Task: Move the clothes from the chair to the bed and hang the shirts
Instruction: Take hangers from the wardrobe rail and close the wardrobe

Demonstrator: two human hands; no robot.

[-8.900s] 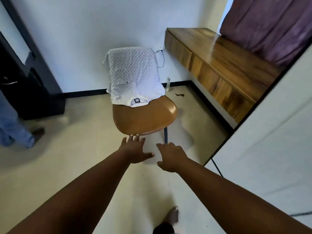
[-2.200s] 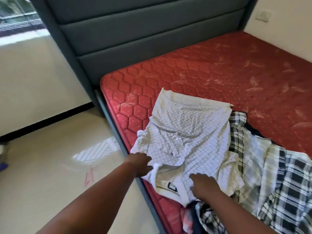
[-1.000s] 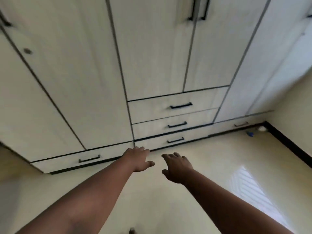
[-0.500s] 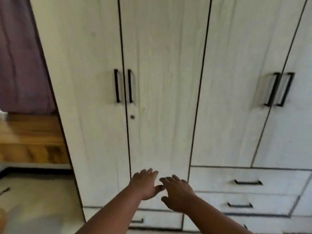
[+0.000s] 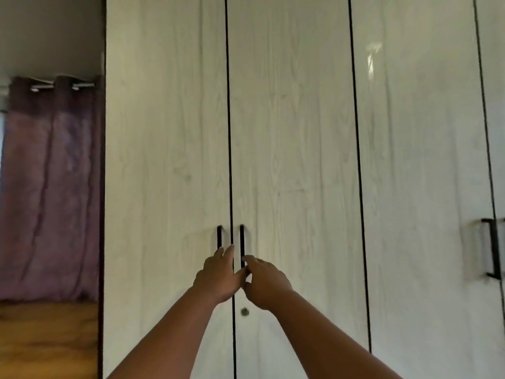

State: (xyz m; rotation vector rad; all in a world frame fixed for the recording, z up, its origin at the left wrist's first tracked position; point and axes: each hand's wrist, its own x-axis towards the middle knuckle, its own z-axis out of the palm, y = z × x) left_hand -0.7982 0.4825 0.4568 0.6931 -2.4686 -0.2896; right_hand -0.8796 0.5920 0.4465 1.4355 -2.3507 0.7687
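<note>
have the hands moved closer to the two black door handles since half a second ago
Yes. Both the left hand and right hand rose to the black handles.

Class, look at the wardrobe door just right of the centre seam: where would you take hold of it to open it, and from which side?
Grip the black vertical bar handle on the wardrobe door, above the right hand. Hook fingers behind it from the right: it stands off the panel beside the centre seam, so pulling there likely swings the free edge outward.

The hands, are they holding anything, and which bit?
Nothing is held yet. The left hand and right hand reach with straight fingers toward the two black wardrobe handles, not curled round them.
</note>
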